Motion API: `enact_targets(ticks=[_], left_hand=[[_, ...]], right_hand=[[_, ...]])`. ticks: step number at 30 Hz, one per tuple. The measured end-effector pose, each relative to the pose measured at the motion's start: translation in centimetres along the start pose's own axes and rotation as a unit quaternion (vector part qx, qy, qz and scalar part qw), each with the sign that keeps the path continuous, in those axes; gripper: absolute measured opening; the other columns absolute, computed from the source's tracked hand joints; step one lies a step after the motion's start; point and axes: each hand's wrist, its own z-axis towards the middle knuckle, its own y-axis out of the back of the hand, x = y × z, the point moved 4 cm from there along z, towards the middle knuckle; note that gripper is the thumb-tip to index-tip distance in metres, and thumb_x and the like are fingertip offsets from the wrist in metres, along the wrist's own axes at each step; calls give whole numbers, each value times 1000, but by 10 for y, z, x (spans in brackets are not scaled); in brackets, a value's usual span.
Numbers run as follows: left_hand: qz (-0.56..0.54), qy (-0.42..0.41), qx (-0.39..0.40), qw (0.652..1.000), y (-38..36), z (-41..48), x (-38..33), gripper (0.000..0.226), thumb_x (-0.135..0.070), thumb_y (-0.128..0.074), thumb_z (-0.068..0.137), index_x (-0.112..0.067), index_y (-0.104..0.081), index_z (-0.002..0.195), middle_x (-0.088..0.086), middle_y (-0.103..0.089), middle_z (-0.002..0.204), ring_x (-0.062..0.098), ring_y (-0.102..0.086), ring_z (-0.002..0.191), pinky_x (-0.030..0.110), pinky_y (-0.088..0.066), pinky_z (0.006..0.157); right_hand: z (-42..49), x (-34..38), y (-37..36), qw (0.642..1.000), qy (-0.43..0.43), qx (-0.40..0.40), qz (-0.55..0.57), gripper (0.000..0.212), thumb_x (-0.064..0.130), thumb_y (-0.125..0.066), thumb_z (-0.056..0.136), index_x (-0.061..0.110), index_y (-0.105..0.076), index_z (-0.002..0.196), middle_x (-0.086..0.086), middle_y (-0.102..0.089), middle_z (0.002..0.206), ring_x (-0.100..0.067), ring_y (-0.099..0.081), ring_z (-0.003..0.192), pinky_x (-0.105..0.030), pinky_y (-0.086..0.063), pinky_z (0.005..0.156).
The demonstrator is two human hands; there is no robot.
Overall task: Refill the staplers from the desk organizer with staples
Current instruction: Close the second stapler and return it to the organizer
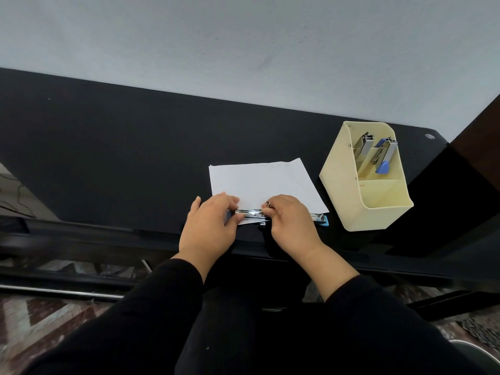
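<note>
A small silver stapler point(250, 213) lies across the near edge of a white paper sheet point(259, 182) on the black desk. My left hand point(213, 226) grips its left end. At its right end, my right hand point(290, 220) pinches the metal part with the fingertips. A blue-and-silver object point(320, 218), perhaps a staple box, shows just right of my right hand. A cream desk organizer point(349, 201) stands at the right with two staplers upright in its back compartment: a silver one point(362, 148) and a blue-handled one point(385, 155).
The black desk point(121, 158) stretches wide to the left, against a pale wall. The organizer's front compartment holds nothing visible. A dark cabinet side point(476, 136) rises at the far right. The desk's front edge lies just under my wrists.
</note>
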Motion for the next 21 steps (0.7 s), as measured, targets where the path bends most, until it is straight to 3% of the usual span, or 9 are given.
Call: enact_targets(ticks=[6,11,13,17,21], left_hand=[[-5,0,4,1000,-1,0,2,15,-23,-61,85,-26,-47,81,-11,-61,118,9,-43,125,31,-7,110],[-8,4,6,1000,-1,0,3,17,-23,-60,86,-29,-45,81,-13,-61,118,7,-42,126,30,-6,110],[-5,2,8,1000,-1,0,2,17,-23,-59,86,-30,-45,80,-13,-60,119,7,-42,126,31,-6,111],[-2,1,9,1000,0,-1,1,19,-23,-59,86,-30,-44,77,-13,-60,119,8,-42,126,31,-6,111],[-13,4,9,1000,0,-1,0,25,-22,-60,86,-33,-41,74,-12,-61,119,7,-41,126,31,-6,111]], right_hand=[[0,1,-1,1000,1,13,-6,18,9,-46,91,-1,-61,88,-13,-63,93,-27,-51,93,-32,-38,81],[-4,0,3,994,-26,-23,105,14,16,-59,86,8,-65,97,0,-49,92,-9,-49,82,-5,-34,72],[-7,-2,4,991,-38,-58,112,14,16,-64,83,10,-66,95,3,-50,86,-8,-48,78,-1,-33,70],[-8,-3,6,985,-46,-102,135,3,10,-66,80,8,-68,81,3,-54,76,-9,-51,75,0,-34,69],[-5,1,5,990,-26,-80,111,4,8,-64,80,5,-66,78,3,-51,73,-11,-48,72,-5,-34,65]])
